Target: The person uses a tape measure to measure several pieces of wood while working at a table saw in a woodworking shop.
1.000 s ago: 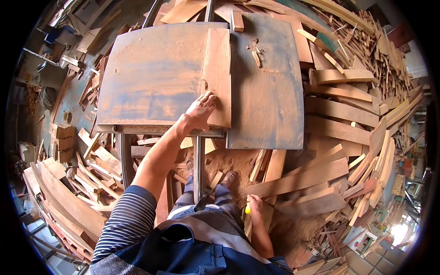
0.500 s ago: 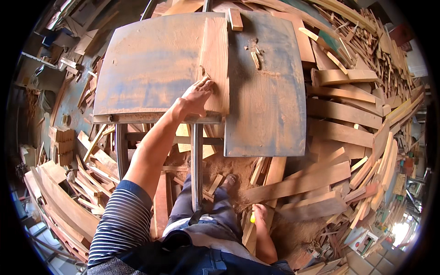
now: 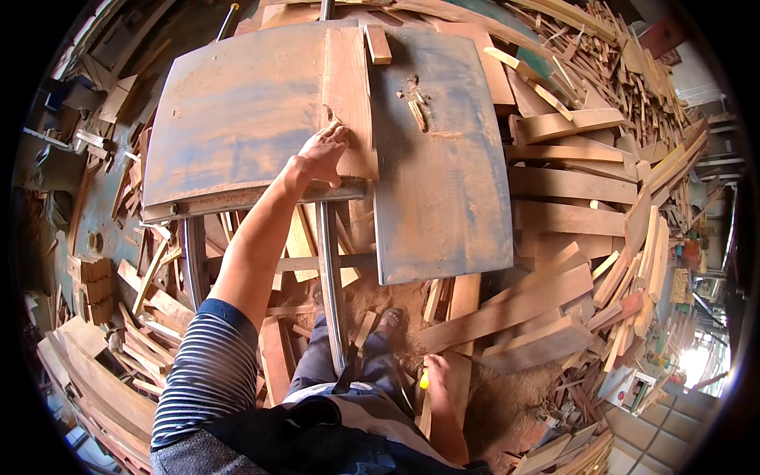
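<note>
My left hand [image 3: 323,152] reaches over the worktable and rests on the near part of a reddish-brown plank [image 3: 346,71], fingers stretched out. Just beyond its fingertips a small curled sliver of wood [image 3: 332,116] lies by the plank's left edge. The plank lies lengthwise along the seam between the dusty metal left tabletop [image 3: 229,111] and the right tabletop [image 3: 443,206]. Down by my right side, my right hand [image 3: 436,369] is closed round a small bright yellow object [image 3: 424,378]; most of it is hidden by the fingers.
A short wood block [image 3: 378,44] sits at the plank's far right edge, and wood scraps [image 3: 417,113] lie on the right tabletop. Curved boards [image 3: 574,184] are stacked to the right. A long board [image 3: 507,313] juts out near my right hand. Offcuts [image 3: 150,348] cover the floor at left.
The whole view has shifted, so the table appears slightly farther left. My left hand stays on the plank, and my right hand still grips the yellow object.
</note>
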Demonstrator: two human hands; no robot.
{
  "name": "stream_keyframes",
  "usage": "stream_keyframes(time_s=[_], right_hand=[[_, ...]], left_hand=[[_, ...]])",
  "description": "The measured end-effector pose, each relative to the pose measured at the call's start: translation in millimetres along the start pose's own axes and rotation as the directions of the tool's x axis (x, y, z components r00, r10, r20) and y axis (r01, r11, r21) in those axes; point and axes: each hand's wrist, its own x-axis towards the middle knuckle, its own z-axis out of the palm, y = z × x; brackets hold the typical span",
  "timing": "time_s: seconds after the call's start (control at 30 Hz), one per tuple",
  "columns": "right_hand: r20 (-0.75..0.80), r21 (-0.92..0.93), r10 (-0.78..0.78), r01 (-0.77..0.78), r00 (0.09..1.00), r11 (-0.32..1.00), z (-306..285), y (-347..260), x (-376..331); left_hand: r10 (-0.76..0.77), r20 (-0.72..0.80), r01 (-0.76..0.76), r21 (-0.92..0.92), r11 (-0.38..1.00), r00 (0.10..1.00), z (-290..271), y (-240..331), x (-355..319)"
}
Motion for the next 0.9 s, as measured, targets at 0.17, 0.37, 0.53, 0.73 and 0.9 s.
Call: stream_keyframes(time_s=[0.17, 0.37, 0.53, 0.73, 0.9], right_hand=[[-0.051, -0.050, 0.030, -0.032, 0.998, 0.998, -10.5, 3.9, -20.6], [-0.070, 0.025, 0.013, -0.011, 0.997, 1.000, -42.9, 26.1, -37.3], [-0.102, -0.036, -0.024, 0.020, 0.994, 0.999, -62.3, 32.8, -67.8], [-0.142, -0.043, -0.043, 0.037, 0.989, 0.998, -78.9, 95.3, -72.9], [-0.145, -0.053, -0.029, 0.022, 0.989, 0.998, -80.5, 150.1, -68.5]], left_hand=[[0.005, 0.008, -0.005, 0.018, 1.000, 1.000, -3.2, -16.8, 9.5], [0.023, -0.007, -0.023, 0.046, 0.999, 1.000, -6.8, -28.3, 23.0], [-0.024, -0.010, 0.024, -0.022, 0.999, 1.000, -10.5, -31.3, 22.8], [-0.418, -0.281, 0.399, -0.127, 0.908, 0.864, 14.3, -30.9, -5.4], [-0.395, -0.488, 0.432, -0.041, 0.901, 0.778, 82.5, -58.9, -48.3]])
